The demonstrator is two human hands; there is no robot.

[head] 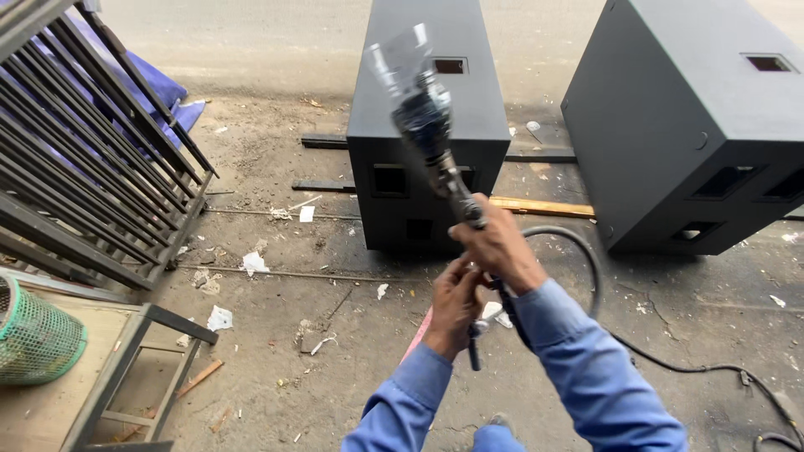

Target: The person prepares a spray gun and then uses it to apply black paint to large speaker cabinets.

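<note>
Right hand (pixel 500 248) wrapped tight around the neck of a spray gun (pixel 435 138), which is held up and tilted away, its cup end (wrapped in clear, glinting plastic) blurred against the black box behind. Left hand (pixel 456 303) sits just below, fingers curled closed on the lower end of the gun where the dark hose (pixel 578 251) joins it; whether it is turning a fitting or only steadying, cannot tell. Judgement: this looks like a setting-up or adjusting step, gun held off the work and not aimed at a surface; a next move would call for a firm grip with the right hand while the left frees itself, and slack in the hose. The hose loops behind the right sleeve and trails off along the ground toward the lower right. Beyond the hands, two large matte black cabinets: the nearer one (pixel 427 109) upright on dark battens, the other (pixel 695 117) well apart to the right, both with rectangular cut-outs. Ground is bare stained concrete (pixel 276 335) littered with paper scraps and wood slivers. At left, a slanted dark metal rack (pixel 84 159) over blue sheeting, and a green mesh basket (pixel 33 339) on a wooden tabletop (pixel 50 410).
</note>
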